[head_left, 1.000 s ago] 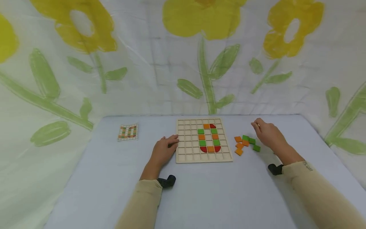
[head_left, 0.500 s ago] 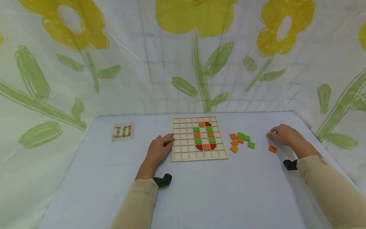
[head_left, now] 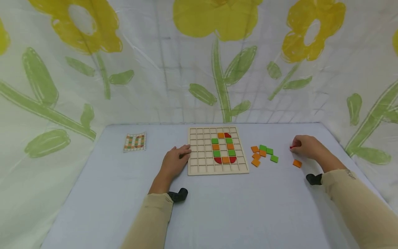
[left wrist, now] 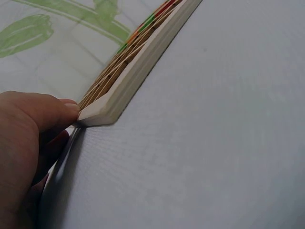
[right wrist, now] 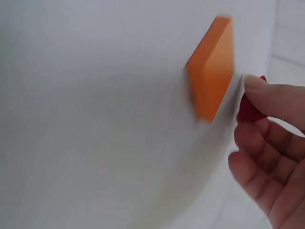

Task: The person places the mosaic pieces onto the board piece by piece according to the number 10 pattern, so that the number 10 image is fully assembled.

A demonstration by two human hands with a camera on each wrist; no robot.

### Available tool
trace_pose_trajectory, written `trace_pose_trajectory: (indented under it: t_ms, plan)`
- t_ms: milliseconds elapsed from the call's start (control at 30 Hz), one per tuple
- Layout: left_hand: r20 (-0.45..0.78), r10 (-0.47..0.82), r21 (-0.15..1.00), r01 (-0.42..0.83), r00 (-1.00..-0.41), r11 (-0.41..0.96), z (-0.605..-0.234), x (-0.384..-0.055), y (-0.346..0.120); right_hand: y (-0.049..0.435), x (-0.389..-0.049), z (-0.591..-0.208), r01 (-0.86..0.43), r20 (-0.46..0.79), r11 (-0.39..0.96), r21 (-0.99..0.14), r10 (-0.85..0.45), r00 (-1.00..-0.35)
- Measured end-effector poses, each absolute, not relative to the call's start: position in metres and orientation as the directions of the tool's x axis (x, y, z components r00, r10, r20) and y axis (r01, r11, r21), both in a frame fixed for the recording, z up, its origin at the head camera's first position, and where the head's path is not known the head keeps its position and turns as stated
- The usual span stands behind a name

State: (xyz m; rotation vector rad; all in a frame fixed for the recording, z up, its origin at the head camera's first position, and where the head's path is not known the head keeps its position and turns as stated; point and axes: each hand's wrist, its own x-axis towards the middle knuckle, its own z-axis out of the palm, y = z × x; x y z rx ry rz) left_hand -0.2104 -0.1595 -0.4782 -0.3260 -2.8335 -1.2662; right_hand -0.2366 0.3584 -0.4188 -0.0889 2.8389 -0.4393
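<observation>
A square wooden grid board [head_left: 197, 152] lies on the table, its right half bearing orange, green and red pieces in a ring-like figure. My left hand [head_left: 174, 160] rests at the board's left edge, fingertips touching the rim; the left wrist view shows the board's corner [left wrist: 102, 112] right beside the thumb and fingers. Over at the right, my right hand [head_left: 308, 148] pinches a small red tile [right wrist: 250, 109] between thumb and fingers, which hide part of it. Just beside that hand lies an orange square tile [right wrist: 212, 71] on the table.
Several loose tiles lie right of the board, orange ones [head_left: 256, 162] and green ones [head_left: 274, 158]. A small pattern card [head_left: 135, 142] lies at the back left. Behind the table hangs a white cloth [head_left: 149, 86] painted with yellow flowers.
My right hand has moved to the right, and a red tile now shows in its fingers. The single orange tile beside it has come into view. My left hand stays at the board's edge.
</observation>
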Motion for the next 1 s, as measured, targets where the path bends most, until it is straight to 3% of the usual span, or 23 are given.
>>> trace_pose_trajectory:
  t_ms: [233, 567, 1000]
  plan:
    - [0.124, 0.17, 0.737, 0.206, -0.978, 0.643, -0.477, -0.212, -0.167, 0.309, -0.259, -0.407, -0.051, -0.214, 0.905, -0.421, -0.153, -0.965]
    - [0.151, 0.166, 0.737, 0.223, -0.975, 0.639, -0.485, -0.212, -0.168, 0.203, -0.297, -0.399, -0.198, -0.131, 0.858, -0.474, -0.291, -0.948]
    - [0.165, 0.197, 0.736, 0.253, -0.967, 0.628, -0.485, -0.213, -0.161, 0.106, -0.32, -0.416, -0.225, -0.183, 0.793, -0.566, -0.387, -0.904]
